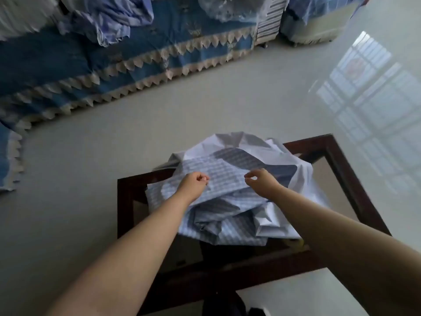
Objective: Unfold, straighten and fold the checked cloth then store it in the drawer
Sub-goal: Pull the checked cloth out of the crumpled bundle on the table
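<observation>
The checked cloth [230, 179], pale blue and white, lies crumpled in a heap on a dark wooden glass-topped table [339, 156]. Both arms reach forward over it. My left hand [194, 182] has its fingers curled and pinches the cloth's upper layer at its left side. My right hand [262, 181] pinches the same layer a little to the right, thumb and forefinger together. The strip of cloth between the two hands is lifted slightly. No drawer shows in this view.
A sofa with a blue cover and pale toothed trim [127, 62] runs along the back left, with bluish bedding [114, 17] piled on it. Pale glossy floor [250, 92] surrounds the table, with a window's reflection at the right.
</observation>
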Demonstrator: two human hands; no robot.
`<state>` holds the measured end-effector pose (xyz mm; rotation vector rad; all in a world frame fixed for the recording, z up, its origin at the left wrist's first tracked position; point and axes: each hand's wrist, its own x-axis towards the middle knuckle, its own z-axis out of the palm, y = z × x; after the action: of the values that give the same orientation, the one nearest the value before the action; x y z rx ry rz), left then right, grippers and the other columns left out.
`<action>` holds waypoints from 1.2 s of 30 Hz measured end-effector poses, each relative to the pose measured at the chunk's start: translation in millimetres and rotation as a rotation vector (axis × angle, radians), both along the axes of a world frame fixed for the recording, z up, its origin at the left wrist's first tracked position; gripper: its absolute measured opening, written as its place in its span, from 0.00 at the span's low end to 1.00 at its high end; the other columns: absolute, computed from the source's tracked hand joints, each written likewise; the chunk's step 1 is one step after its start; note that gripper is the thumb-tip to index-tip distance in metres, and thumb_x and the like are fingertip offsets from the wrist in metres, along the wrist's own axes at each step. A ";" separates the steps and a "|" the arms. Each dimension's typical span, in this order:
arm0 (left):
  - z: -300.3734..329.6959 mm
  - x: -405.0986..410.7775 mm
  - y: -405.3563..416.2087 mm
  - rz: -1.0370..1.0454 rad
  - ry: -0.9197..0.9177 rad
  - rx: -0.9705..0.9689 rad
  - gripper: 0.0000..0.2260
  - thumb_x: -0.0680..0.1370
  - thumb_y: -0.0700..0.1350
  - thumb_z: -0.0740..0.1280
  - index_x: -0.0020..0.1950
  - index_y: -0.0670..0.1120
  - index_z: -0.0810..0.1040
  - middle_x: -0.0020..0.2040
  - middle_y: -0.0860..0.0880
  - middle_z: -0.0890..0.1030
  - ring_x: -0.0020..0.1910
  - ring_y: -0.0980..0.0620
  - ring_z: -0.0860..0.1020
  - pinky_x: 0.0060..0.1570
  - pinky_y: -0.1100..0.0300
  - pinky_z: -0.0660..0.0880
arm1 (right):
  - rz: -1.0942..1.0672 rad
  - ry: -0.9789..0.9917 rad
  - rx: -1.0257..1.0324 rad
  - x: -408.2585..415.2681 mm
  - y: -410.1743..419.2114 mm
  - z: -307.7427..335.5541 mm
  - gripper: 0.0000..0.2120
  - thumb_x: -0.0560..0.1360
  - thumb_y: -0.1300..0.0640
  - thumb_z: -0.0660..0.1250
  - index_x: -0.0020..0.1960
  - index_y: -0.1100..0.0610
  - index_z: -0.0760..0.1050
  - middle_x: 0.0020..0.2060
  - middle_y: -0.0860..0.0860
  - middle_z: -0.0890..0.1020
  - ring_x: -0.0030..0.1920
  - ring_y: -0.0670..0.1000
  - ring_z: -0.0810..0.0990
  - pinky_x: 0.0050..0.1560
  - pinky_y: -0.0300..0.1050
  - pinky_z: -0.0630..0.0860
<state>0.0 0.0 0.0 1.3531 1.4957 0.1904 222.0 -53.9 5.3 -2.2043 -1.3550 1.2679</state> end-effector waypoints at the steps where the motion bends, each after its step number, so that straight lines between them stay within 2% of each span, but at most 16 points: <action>1: -13.9 0.3 5.1 -0.007 0.026 -0.005 0.10 0.81 0.40 0.59 0.54 0.41 0.80 0.57 0.39 0.81 0.55 0.43 0.79 0.56 0.54 0.74 | 0.031 -0.050 -0.030 0.7 7.2 -10.3 0.15 0.78 0.55 0.60 0.62 0.57 0.76 0.66 0.55 0.71 0.54 0.54 0.77 0.51 0.40 0.71; 2: -24.5 0.5 10.4 -0.015 0.054 -0.008 0.11 0.81 0.41 0.59 0.54 0.42 0.80 0.56 0.41 0.81 0.55 0.43 0.79 0.55 0.55 0.74 | 0.053 -0.103 -0.052 2.2 15.1 -20.8 0.16 0.79 0.55 0.59 0.64 0.57 0.75 0.70 0.54 0.66 0.61 0.55 0.75 0.57 0.41 0.69; 4: -47.9 1.4 13.2 -0.041 0.094 -0.061 0.10 0.81 0.42 0.59 0.52 0.45 0.80 0.55 0.42 0.81 0.50 0.46 0.77 0.49 0.58 0.73 | 0.114 -0.176 -0.132 4.6 25.8 -41.5 0.18 0.80 0.55 0.57 0.68 0.57 0.71 0.74 0.53 0.59 0.67 0.55 0.71 0.64 0.46 0.68; 8: -82.5 12.1 23.4 -0.062 0.077 -0.127 0.10 0.82 0.44 0.58 0.54 0.47 0.79 0.57 0.45 0.80 0.49 0.49 0.76 0.48 0.59 0.71 | 0.161 -0.299 -0.227 9.1 51.1 -77.8 0.19 0.80 0.55 0.56 0.69 0.58 0.68 0.77 0.53 0.50 0.66 0.57 0.71 0.62 0.50 0.71; 11: -105.9 15.2 32.1 -0.028 0.057 -0.164 0.10 0.81 0.44 0.58 0.55 0.46 0.78 0.57 0.45 0.80 0.53 0.47 0.78 0.51 0.57 0.73 | 0.191 -0.427 -0.272 21.2 73.8 -102.5 0.15 0.78 0.59 0.56 0.62 0.60 0.73 0.78 0.51 0.46 0.72 0.59 0.60 0.64 0.55 0.68; 13: -119.0 16.2 35.3 0.019 0.067 -0.169 0.09 0.80 0.43 0.60 0.56 0.47 0.78 0.54 0.45 0.81 0.55 0.45 0.78 0.52 0.57 0.73 | 0.271 -0.547 -0.299 36.0 85.4 -117.8 0.16 0.76 0.62 0.56 0.61 0.57 0.74 0.78 0.52 0.41 0.76 0.58 0.49 0.70 0.57 0.61; 15: -131.2 16.5 37.9 0.081 0.081 -0.157 0.10 0.79 0.42 0.62 0.59 0.44 0.76 0.47 0.48 0.81 0.48 0.47 0.79 0.45 0.62 0.74 | 0.363 -0.633 -0.328 54.0 95.9 -133.9 0.19 0.76 0.62 0.57 0.65 0.54 0.73 0.76 0.52 0.35 0.77 0.57 0.38 0.74 0.57 0.52; 17: -139.3 16.7 39.5 0.123 0.092 -0.148 0.12 0.78 0.42 0.62 0.61 0.44 0.75 0.39 0.54 0.76 0.37 0.55 0.75 0.33 0.69 0.69 | 0.395 -0.645 -0.380 69.6 104.6 -147.5 0.20 0.78 0.58 0.57 0.68 0.53 0.70 0.75 0.51 0.32 0.76 0.56 0.34 0.76 0.57 0.46; 20: -145.8 15.6 38.5 0.145 0.107 -0.168 0.13 0.79 0.43 0.62 0.63 0.46 0.74 0.43 0.52 0.76 0.36 0.60 0.72 0.30 0.68 0.67 | 0.410 -0.564 -0.489 83.6 111.3 -162.0 0.24 0.79 0.50 0.57 0.74 0.53 0.62 0.76 0.49 0.32 0.75 0.55 0.32 0.76 0.56 0.43; 22: -147.9 12.4 37.3 0.161 0.113 -0.162 0.13 0.79 0.43 0.61 0.64 0.45 0.73 0.50 0.47 0.77 0.36 0.58 0.73 0.31 0.71 0.68 | 0.380 -0.483 -0.533 86.5 112.9 -166.8 0.28 0.79 0.48 0.58 0.76 0.53 0.56 0.76 0.49 0.35 0.76 0.56 0.34 0.76 0.57 0.43; 24: -147.1 8.5 36.2 0.177 0.126 -0.155 0.14 0.79 0.42 0.61 0.64 0.43 0.74 0.56 0.44 0.78 0.44 0.53 0.77 0.38 0.74 0.70 | 0.361 -0.435 -0.546 87.1 112.7 -168.6 0.29 0.79 0.48 0.58 0.77 0.54 0.53 0.77 0.49 0.36 0.76 0.56 0.35 0.76 0.56 0.44; 27: -145.9 4.7 35.0 0.193 0.135 -0.170 0.13 0.79 0.42 0.62 0.63 0.43 0.76 0.60 0.43 0.79 0.58 0.46 0.77 0.54 0.63 0.70 | 0.307 -0.420 -0.533 89.0 109.0 -171.8 0.32 0.79 0.48 0.59 0.77 0.54 0.50 0.76 0.47 0.35 0.76 0.54 0.36 0.75 0.54 0.44; 30: -144.5 4.3 33.4 0.215 0.131 -0.180 0.13 0.79 0.42 0.63 0.62 0.42 0.76 0.60 0.41 0.79 0.59 0.44 0.77 0.58 0.57 0.72 | 0.299 -0.447 -0.496 92.4 106.0 -176.7 0.31 0.78 0.48 0.62 0.76 0.58 0.54 0.77 0.49 0.39 0.77 0.54 0.38 0.75 0.55 0.45; 32: -141.6 6.4 31.4 0.223 0.118 -0.155 0.12 0.79 0.42 0.62 0.61 0.41 0.77 0.60 0.41 0.79 0.59 0.46 0.77 0.56 0.60 0.70 | 0.271 -0.494 -0.376 90.1 104.6 -174.4 0.26 0.78 0.55 0.60 0.73 0.62 0.60 0.77 0.54 0.52 0.76 0.57 0.50 0.74 0.56 0.53; 34: -137.2 12.7 30.4 0.241 0.102 -0.151 0.13 0.80 0.44 0.61 0.62 0.41 0.77 0.60 0.43 0.79 0.58 0.47 0.76 0.57 0.59 0.71 | 0.118 -0.536 -0.135 87.3 100.1 -167.6 0.17 0.76 0.62 0.59 0.64 0.64 0.71 0.65 0.61 0.71 0.64 0.62 0.71 0.64 0.56 0.69; 36: -128.5 22.2 27.9 0.272 0.066 -0.187 0.15 0.81 0.50 0.60 0.62 0.43 0.76 0.57 0.48 0.79 0.53 0.50 0.75 0.54 0.58 0.71 | -0.012 -0.550 0.044 80.2 89.0 -153.8 0.13 0.76 0.64 0.59 0.58 0.61 0.75 0.56 0.61 0.77 0.53 0.63 0.76 0.53 0.54 0.73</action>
<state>22.2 27.9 -128.5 1.0137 1.7067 0.1743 302.3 35.2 -148.5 -2.6367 -1.5186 0.6303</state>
